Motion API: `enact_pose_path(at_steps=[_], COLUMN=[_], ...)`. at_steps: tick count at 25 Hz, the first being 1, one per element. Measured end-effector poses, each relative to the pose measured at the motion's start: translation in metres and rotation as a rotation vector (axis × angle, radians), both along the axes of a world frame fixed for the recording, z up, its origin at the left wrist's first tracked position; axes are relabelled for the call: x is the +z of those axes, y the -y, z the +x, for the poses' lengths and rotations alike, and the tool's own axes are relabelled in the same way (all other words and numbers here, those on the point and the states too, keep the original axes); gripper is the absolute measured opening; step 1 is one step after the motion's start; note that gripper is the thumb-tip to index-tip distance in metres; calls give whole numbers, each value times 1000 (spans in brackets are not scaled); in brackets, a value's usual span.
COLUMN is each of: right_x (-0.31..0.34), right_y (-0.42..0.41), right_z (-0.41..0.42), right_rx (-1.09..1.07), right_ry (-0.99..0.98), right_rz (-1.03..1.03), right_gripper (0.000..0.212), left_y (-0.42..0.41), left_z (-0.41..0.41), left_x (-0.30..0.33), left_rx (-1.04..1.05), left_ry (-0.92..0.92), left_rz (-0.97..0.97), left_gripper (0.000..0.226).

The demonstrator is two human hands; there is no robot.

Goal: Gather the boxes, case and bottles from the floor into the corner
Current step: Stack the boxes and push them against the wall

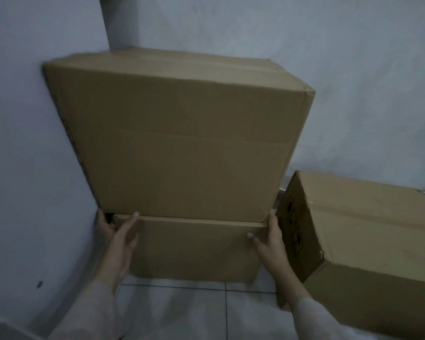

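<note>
Where the two pale grey walls [304, 57] meet, a large plain brown cardboard box [177, 138] sits stacked on a lower, narrower brown cardboard box [194, 249], its left edge touching the left wall and its bottom front edge overhanging the lower box's top. The left hand [119, 238] grips the lower box's upper left corner, thumb on the front face, fingers wrapped round the side in the narrow gap against the wall. The right hand [270, 238] grips the upper right corner, thumb on the front face, fingers along the side. A third brown cardboard box [368, 239], tilted, with dark printed marks on its near-left face, stands just beside the right hand, leaving only a slim channel. White tiled floor [189, 312] lies open in front of the stack.
</note>
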State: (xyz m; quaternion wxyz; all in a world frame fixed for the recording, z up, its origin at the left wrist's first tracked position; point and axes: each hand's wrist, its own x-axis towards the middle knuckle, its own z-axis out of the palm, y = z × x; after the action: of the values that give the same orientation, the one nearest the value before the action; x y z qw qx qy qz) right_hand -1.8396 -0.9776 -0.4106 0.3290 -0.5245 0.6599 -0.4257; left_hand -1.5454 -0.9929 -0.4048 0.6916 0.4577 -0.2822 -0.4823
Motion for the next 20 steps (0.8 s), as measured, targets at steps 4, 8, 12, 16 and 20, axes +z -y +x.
enact_pose_path(at_steps=[4, 8, 12, 16, 20], right_x=[5, 6, 3, 4, 1], right_y=[0, -2, -5, -11, -11], right_z=[-3, -6, -13, -7, -5], right_rx=[30, -15, -30, 11, 30], right_ry=[257, 435, 482, 342, 183], right_rz=[10, -22, -59, -116, -156], right_gripper=[61, 50, 54, 51, 54], left_y=[-3, -8, -7, -5, -2], left_z=[1, -2, -4, -8, -10], left_x=[6, 4, -1, -6, -5], left_rx=[35, 62, 70, 34, 85], left_ry=[-42, -16, 43, 140, 62], left_rz=[-2, 46, 63, 48, 55], left_gripper=[68, 64, 56, 36, 46])
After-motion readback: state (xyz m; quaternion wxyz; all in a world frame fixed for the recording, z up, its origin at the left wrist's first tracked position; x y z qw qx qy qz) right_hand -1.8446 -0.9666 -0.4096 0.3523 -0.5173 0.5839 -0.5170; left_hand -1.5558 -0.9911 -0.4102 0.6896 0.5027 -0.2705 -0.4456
